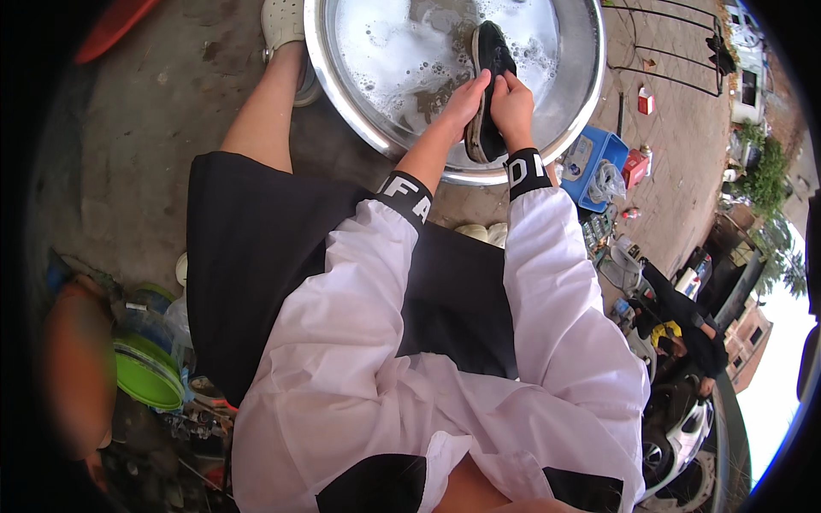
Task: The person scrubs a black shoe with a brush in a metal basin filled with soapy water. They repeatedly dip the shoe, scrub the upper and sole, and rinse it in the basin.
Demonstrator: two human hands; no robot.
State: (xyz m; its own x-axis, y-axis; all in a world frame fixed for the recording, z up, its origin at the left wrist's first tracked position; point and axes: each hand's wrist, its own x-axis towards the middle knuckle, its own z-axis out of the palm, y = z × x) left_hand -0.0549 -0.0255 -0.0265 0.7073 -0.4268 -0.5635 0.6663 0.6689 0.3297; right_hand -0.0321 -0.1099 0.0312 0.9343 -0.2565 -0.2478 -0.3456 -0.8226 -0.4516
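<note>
A black shoe (491, 48) with a dirty pale sole edge is held lengthwise over a large metal basin (587, 96). My left hand (465, 106) grips it from the left, thumb along the sole's side. On the other side my right hand (513, 106) has hold of the shoe's upper, with the fingertips bent onto it. Beneath the shoe, the basin contains murky water with white suds (397, 61). The shoe's heel end hangs close to the basin's near rim.
Right of the basin stand a blue plastic box (601, 160), a red carton (635, 168) and a black metal rack (673, 48). Another person in dark clothes (696, 333) is farther right. A green lid-like round item (149, 372) lies at lower left.
</note>
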